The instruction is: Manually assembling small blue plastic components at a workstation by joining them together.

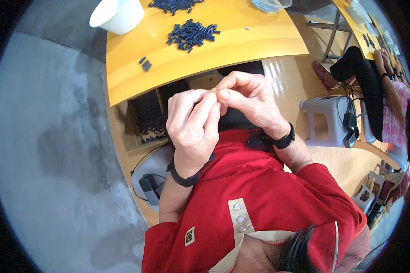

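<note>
My left hand and my right hand meet fingertip to fingertip, raised in front of the near edge of a yellow table. Both are closed in a pinch. Whatever lies between the fingers is hidden or too small to make out. On the table beyond them is a pile of small dark blue-black pieces, short and stick-like. A few similar loose pieces lie apart, nearer the table's left side.
A white bucket stands at the table's far left, beside a second dark pile. A clear container sits at the far edge. Under the table, a box holds more dark pieces. Rightward are a white stool and another person's hands.
</note>
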